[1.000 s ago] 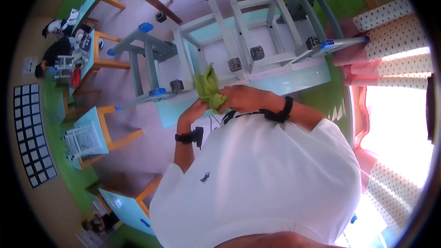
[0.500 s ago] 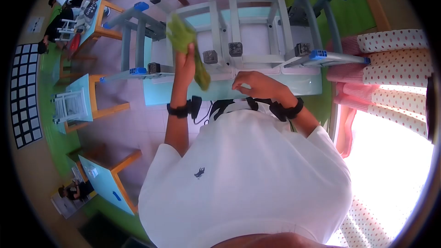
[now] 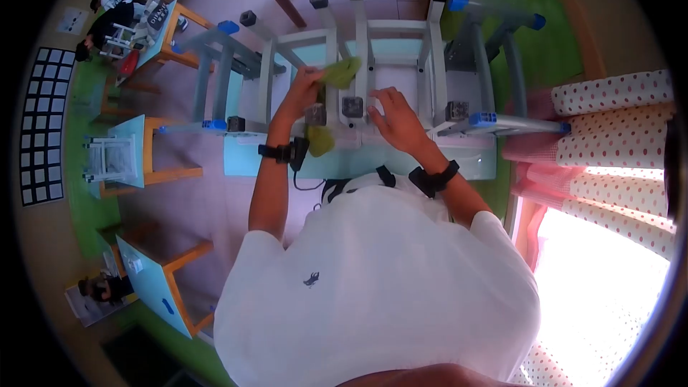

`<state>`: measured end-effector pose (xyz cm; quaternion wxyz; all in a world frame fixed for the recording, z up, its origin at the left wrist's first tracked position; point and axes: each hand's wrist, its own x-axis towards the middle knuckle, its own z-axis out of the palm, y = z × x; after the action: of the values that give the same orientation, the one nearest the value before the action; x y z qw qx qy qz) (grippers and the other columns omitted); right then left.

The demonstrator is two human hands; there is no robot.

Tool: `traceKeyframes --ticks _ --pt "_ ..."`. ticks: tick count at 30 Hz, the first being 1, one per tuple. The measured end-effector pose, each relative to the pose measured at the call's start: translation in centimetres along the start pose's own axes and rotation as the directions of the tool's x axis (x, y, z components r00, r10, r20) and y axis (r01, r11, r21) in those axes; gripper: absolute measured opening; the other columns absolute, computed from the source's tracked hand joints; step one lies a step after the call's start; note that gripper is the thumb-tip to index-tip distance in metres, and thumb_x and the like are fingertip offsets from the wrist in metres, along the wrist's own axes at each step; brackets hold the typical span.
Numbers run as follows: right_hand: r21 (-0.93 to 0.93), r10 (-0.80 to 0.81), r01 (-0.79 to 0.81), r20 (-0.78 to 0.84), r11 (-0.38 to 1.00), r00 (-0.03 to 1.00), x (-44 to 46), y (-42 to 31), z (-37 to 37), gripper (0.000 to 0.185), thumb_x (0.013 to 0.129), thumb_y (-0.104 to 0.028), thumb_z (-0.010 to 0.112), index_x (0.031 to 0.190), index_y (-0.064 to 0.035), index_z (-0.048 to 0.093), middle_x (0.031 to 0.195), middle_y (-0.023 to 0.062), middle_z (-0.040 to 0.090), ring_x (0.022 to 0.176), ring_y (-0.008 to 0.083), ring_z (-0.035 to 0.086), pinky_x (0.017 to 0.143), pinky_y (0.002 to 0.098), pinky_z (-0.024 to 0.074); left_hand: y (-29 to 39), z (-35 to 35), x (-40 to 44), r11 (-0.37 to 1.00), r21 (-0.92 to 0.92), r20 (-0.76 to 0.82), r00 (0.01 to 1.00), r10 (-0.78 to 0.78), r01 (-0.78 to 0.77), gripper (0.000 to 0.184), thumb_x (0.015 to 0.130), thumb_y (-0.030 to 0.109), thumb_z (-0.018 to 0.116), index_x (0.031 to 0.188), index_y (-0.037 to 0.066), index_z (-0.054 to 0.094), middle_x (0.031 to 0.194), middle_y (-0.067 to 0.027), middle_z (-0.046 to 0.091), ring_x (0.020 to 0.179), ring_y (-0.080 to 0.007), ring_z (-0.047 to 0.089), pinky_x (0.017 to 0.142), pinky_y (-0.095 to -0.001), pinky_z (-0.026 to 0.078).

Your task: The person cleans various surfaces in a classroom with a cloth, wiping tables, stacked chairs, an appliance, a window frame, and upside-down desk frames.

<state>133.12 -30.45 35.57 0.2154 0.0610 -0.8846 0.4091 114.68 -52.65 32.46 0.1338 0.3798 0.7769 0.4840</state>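
Note:
My left hand (image 3: 302,93) grips a green cloth (image 3: 340,72) among the legs of upturned grey stools. One end of the cloth spreads over a stool leg; another part (image 3: 320,141) hangs below, behind a dark leg cap (image 3: 315,114). To the right, my right hand (image 3: 400,123) is empty, fingers apart, close beside a capped stool leg (image 3: 352,107); whether it touches the leg I cannot tell. The upturned stools (image 3: 398,93) rest seat-down on a light blue table (image 3: 244,161). Black bands are on both my wrists.
Stools with blue-capped legs (image 3: 484,119) stick out at both ends of the table. Dotted curtains (image 3: 609,129) hang by a bright window on the right. More blue tables (image 3: 125,140) stand to the left. People (image 3: 115,25) are at the far left, another person (image 3: 107,289) lower left.
My left hand has moved right with the cloth, in among the stool legs. My right hand has reached forward and its fingers have spread. The view has shifted slightly.

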Motion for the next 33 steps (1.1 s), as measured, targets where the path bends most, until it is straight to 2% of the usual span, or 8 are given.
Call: traceKeyframes --ticks 1,3,6,9,18,28,29,33 --pt "-0.059 0.050 -0.047 0.052 0.997 0.997 0.0 0.3 0.1 0.027 0.094 -0.020 0.054 0.115 -0.0024 0.053 0.098 0.0160 0.056 0.089 0.0353 0.057 0.080 0.0434 0.0476 2.4 -0.5 -1.0 0.929 -0.259 0.099 0.964 -0.248 0.265 0.036 0.098 0.019 0.052 0.132 0.008 0.051 0.115 -0.0093 0.052 0.111 -0.0212 0.052 0.100 -0.0280 0.040" --pt "-0.130 0.080 -0.066 0.105 0.989 0.991 0.6 0.6 0.1 0.029 0.095 -0.024 0.054 0.115 -0.0034 0.054 0.097 0.0160 0.058 0.088 0.0350 0.059 0.076 0.0443 0.0488 7.5 -1.1 -1.6 0.813 -0.400 0.300 0.899 -0.318 0.422 0.047 0.100 0.028 0.048 0.142 0.007 0.043 0.132 -0.0094 0.051 0.124 -0.0202 0.046 0.107 -0.0267 0.032" --pt "-0.222 0.155 -0.109 0.201 0.969 0.967 1.2 0.8 0.6 0.032 0.096 -0.032 0.050 0.111 -0.0046 0.056 0.093 0.0153 0.061 0.083 0.0347 0.061 0.070 0.0455 0.0503 5.2 -1.2 -3.2 0.858 -0.060 0.376 0.808 -0.454 0.510 0.062 0.099 0.046 0.047 0.149 0.013 0.032 0.149 -0.0086 0.035 0.135 -0.0212 0.037 0.113 -0.0326 0.025" --pt "-0.273 0.212 -0.133 0.287 0.953 0.934 1.3 1.0 0.6 0.036 0.099 -0.037 0.043 0.103 -0.0049 0.059 0.085 0.0141 0.062 0.078 0.0343 0.063 0.067 0.0460 0.0507 8.1 0.3 -0.9 0.758 -0.296 0.361 0.803 -0.474 0.581 0.057 0.102 0.044 0.042 0.147 0.010 0.035 0.143 -0.0084 0.042 0.132 -0.0197 0.039 0.111 -0.0300 0.027" --pt "-0.310 0.227 -0.125 0.320 0.942 0.920 1.1 1.2 0.9 0.043 0.101 -0.039 0.036 0.089 -0.0054 0.060 0.077 0.0149 0.061 0.072 0.0357 0.062 0.064 0.0475 0.0492 2.3 1.9 4.2 0.974 -0.122 0.185 0.968 -0.168 0.193 0.048 0.105 0.037 0.031 0.145 0.010 0.031 0.142 -0.0124 0.039 0.131 -0.0228 0.039 0.111 -0.0338 0.027" --pt "-0.357 0.192 -0.083 0.283 0.930 0.940 1.2 1.0 1.2 0.041 0.100 -0.037 0.039 0.085 -0.0042 0.059 0.074 0.0162 0.061 0.070 0.0366 0.062 0.062 0.0480 0.0485 -0.2 1.0 10.2 0.978 -0.135 0.111 0.984 -0.142 0.156 0.042 0.105 0.039 0.030 0.139 0.015 0.035 0.143 -0.0098 0.036 0.133 -0.0232 0.035 0.112 -0.0351 0.024" --pt "-0.353 0.188 -0.080 0.283 0.932 0.940 1.3 1.1 1.3 0.041 0.100 -0.037 0.039 0.085 -0.0042 0.059 0.074 0.0162 0.061 0.070 0.0366 0.062 0.062 0.0480 0.0485 -0.3 1.2 10.1 0.975 -0.159 0.057 0.987 -0.148 0.155 0.037 0.105 0.033 0.032 0.135 0.012 0.038 0.121 -0.0105 0.048 0.122 -0.0214 0.044 0.109 -0.0318 0.027" --pt "-0.338 0.148 -0.049 0.272 0.940 0.951 1.0 1.1 1.1 0.040 0.100 -0.035 0.039 0.085 -0.0043 0.059 0.073 0.0161 0.061 0.067 0.0364 0.062 0.059 0.0476 0.0485 0.3 1.5 8.9 0.932 -0.294 0.098 0.976 -0.193 0.214 0.036 0.105 0.037 0.032 0.136 0.020 0.039 0.132 -0.0096 0.045 0.128 -0.0221 0.040 0.110 -0.0359 0.028"
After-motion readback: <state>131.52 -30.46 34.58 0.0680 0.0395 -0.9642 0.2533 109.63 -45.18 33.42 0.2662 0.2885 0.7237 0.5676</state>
